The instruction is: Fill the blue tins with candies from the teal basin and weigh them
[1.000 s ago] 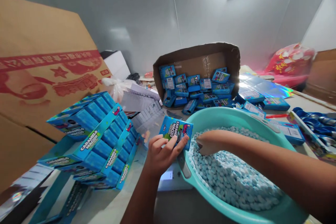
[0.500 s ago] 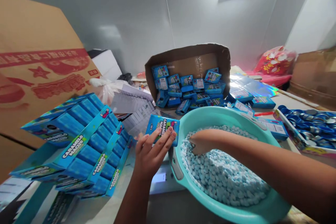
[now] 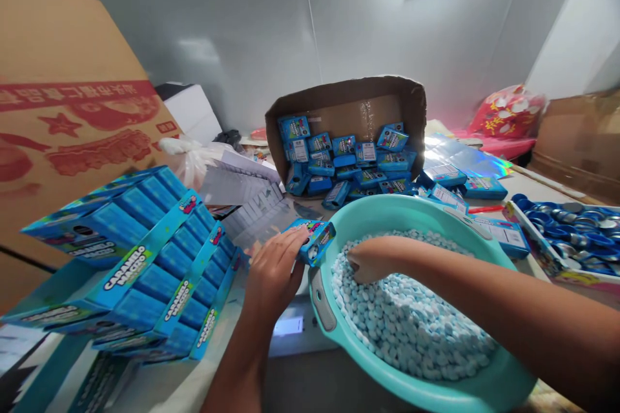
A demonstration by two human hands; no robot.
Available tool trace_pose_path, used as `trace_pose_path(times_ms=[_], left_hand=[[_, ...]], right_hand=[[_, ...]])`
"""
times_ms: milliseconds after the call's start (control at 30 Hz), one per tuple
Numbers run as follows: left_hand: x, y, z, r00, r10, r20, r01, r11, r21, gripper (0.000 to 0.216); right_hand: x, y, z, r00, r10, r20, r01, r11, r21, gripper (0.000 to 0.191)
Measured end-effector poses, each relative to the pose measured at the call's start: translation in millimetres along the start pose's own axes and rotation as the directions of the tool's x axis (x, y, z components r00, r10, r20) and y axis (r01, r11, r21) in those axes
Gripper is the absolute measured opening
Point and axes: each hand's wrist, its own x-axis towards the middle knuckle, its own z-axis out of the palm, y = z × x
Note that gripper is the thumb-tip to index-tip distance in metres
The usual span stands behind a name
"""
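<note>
The landmark here is the teal basin [image 3: 484, 393], heaped with small pale-blue candy tablets [image 3: 411, 329], sitting on the worktop [image 3: 203, 381] close to the person. The left hand [image 3: 274, 271] is clamped on a small blue candy box [image 3: 314, 240], held tilted at the basin's left rim with its open end facing the tablets; a few tablets seem to show in the mouth of the box. The right hand [image 3: 371, 261] is down in the basin near that same rim, fingers curled into the heap; whether they are closed on any tablets cannot be told, since the fingertips are buried. The two hands are apart but near each other, either side of the rim. Behind the basin a tipped cardboard carton [image 3: 349, 93] spills more small blue boxes [image 3: 358, 164]. To the basin's left stands a stack of blue display cartons [image 3: 159, 258], and to its right a tray of blue round caps [image 3: 571, 232]. Just in front of the basin's left edge lies a flat white device with a lit panel [image 3: 288, 326], possibly a scale. The risks, as I judge them: the box is open and tilted, so tablets could roll out past the rim onto the worktop; a pinch pushed in too quickly could miss the narrow mouth; and squeezing the thin card could crush it or fold its flap.
</note>
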Motion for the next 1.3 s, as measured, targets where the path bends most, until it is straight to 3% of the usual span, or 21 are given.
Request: trace_pose_path(times_ms=[100, 167, 233, 333, 400, 500, 667, 833, 933, 1100, 1300], left_hand=[[-3.3, 1.0, 2.4, 0.977, -0.213, 0.015, 0.213, 0.974, -0.075, 0.038], [-4.8, 0.2, 4.5, 0.915, -0.395, 0.078, 0.403, 0.902, -0.155, 0.038], [-6.1, -2.8, 8.2, 0.804, -0.569, 0.176, 0.595, 0.774, -0.217, 0.043], [-9.0, -11.1, 15.7, 0.597, -0.744, 0.3, 0.801, 0.531, -0.277, 0.051], [-11.5, -17.4, 19.7, 0.521, -0.781, 0.343, 0.848, 0.43, -0.31, 0.053], [-15.0, -24.8, 20.8, 0.489, -0.78, 0.39, 0.861, 0.361, -0.357, 0.058], [-14.8, -29.7, 12.7, 0.485, -0.731, 0.479, 0.85, 0.267, -0.454, 0.073], [-4.7, -27.9, 2.4, 0.483, -0.809, 0.335, 0.711, 0.139, -0.69, 0.075], [0.9, -25.1, -2.8, 0.426, -0.862, 0.273, 0.621, 0.059, -0.781, 0.062], [2.6, -25.9, -4.4, 0.266, -0.94, 0.213, 0.516, -0.049, -0.855, 0.048], [5.1, -25.0, -7.4, 0.233, -0.958, 0.167, 0.457, -0.044, -0.888, 0.043]], right_hand=[[-1.3, 0.0, -0.3, 1.0, 0.0, -0.004, 0.0, 1.0, -0.007, 0.037], [-2.2, -0.1, -0.5, 1.0, 0.002, -0.001, -0.002, 1.0, -0.008, 0.038], [-3.3, -0.3, -1.1, 1.0, 0.003, -0.001, -0.003, 1.0, -0.009, 0.039], [-5.3, -0.8, -2.1, 1.0, 0.006, 0.002, -0.006, 1.0, -0.011, 0.04], [-6.1, -0.9, -2.3, 1.0, 0.007, 0.001, -0.007, 1.0, -0.013, 0.039], [-6.4, -0.8, -1.4, 1.0, 0.005, -0.011, -0.005, 1.0, -0.019, 0.038], [-6.5, -1.1, -0.3, 1.0, 0.007, -0.017, -0.008, 0.999, -0.033, 0.039], [-6.6, -1.7, -1.0, 1.0, 0.0, -0.015, -0.001, 0.999, -0.046, 0.039], [-6.1, -2.6, -3.1, 1.0, 0.008, -0.015, -0.009, 0.998, -0.062, 0.038], [-4.0, -2.6, -6.0, 1.0, -0.005, 0.002, 0.005, 0.997, -0.076, 0.033], [-2.8, 2.1, -2.4, 0.999, -0.032, -0.026, 0.03, 0.997, -0.076, 0.033]])
